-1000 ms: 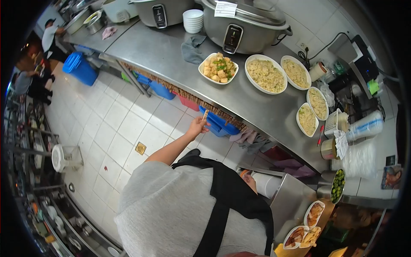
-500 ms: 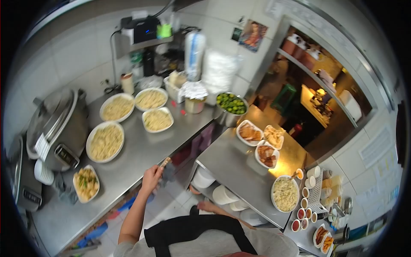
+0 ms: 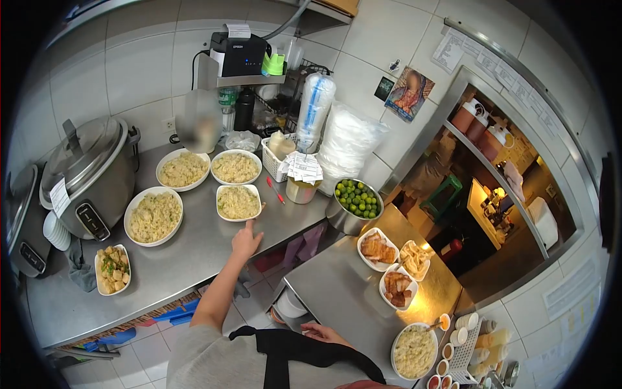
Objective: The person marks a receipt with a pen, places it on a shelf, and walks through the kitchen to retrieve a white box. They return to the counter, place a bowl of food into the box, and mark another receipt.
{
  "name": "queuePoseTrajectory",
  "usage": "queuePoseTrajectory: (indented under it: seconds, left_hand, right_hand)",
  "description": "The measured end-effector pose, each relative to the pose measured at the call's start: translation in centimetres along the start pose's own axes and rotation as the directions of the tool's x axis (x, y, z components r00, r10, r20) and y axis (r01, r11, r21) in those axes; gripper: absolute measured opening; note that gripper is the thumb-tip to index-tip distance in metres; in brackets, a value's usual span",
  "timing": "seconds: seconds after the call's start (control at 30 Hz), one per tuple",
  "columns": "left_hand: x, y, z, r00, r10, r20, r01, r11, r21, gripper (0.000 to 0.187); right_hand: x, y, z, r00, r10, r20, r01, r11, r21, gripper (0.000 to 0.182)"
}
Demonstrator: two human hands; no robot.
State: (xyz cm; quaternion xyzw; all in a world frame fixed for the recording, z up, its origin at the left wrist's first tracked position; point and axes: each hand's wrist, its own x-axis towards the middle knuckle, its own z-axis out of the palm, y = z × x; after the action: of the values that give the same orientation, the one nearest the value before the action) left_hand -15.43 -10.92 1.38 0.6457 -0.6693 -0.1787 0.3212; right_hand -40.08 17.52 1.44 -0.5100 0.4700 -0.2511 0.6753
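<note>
My left hand (image 3: 247, 241) reaches over the steel counter with its index finger stretched out, just in front of a small white bowl of rice (image 3: 237, 202). A short brownish piece (image 3: 263, 209) shows at that bowl's right edge, too small to name. Three larger bowls of rice stand around it: one at the left (image 3: 154, 217), one behind left (image 3: 183, 170) and one behind (image 3: 235, 167). My right hand (image 3: 325, 334) hangs low by the black apron (image 3: 285, 347), fingers loosely apart, and nothing shows in it.
A rice cooker (image 3: 97, 175) and a bowl of tofu-like cubes (image 3: 113, 270) are at the left. Behind stand a receipt-topped tin (image 3: 302, 188) and a pot of green citrus (image 3: 353, 211). The right counter carries fried-food dishes (image 3: 378, 249) and another rice bowl (image 3: 414, 351).
My left hand has moved forward to the small rice bowl. The brownish stick-like thing earlier in its fingers no longer shows in the grip. My view has shifted and is sharper.
</note>
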Motion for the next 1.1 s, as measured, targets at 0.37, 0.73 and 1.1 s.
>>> queuePoseTrajectory:
  seconds: [0.37, 0.73, 1.1]
  left_hand:
    - [22.6, 4.8, -21.7, 0.804, 0.282, -0.524, -0.459, 0.854, -0.244, 0.018]
    - [43.4, 9.7, -34.9, 0.630, 0.260, -0.732, -0.389, 0.921, -0.007, 0.031]
    - [43.6, 14.7, -33.7, 0.699, 0.283, -0.657, -0.333, 0.942, 0.051, 0.021]
  right_hand:
    - [3.1, -9.6, -3.8, 0.963, -0.148, -0.226, 0.099, 0.971, -0.216, 0.037]
    - [7.8, -14.2, -6.4, 0.907, -0.180, -0.382, 0.079, 0.961, -0.264, 0.035]
    - [10.4, -20.1, -6.8, 0.898, -0.247, -0.365, 0.044, 0.874, -0.483, 0.035]
